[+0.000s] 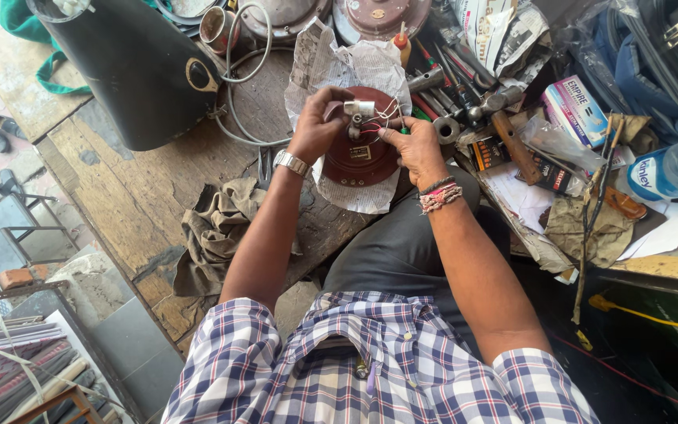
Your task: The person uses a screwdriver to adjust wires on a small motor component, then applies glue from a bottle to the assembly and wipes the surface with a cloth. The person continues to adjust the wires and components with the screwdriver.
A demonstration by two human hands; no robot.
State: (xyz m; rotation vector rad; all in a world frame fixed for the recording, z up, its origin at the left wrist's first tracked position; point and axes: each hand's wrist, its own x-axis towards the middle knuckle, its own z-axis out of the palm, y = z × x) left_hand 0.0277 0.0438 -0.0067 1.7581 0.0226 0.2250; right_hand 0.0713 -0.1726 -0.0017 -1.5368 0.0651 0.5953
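Note:
A round brown fan motor body [361,155] lies on crumpled newspaper [331,67] on a worn wooden workbench [131,196]. My left hand [317,126], with a metal watch on the wrist, grips the motor's left rim and top. My right hand [411,145], with thread bands on the wrist, pinches thin wires beside a small white block-shaped part [359,107] at the motor's shaft. Red and white wires loop between my fingers.
A black curved fan blade [131,74] and a grey cable [237,94] lie at the left. A dirty rag [215,228] sits near the bench edge. Hammers, sockets and tools [464,98], boxes, papers and a plastic bottle [676,169] crowd the right side.

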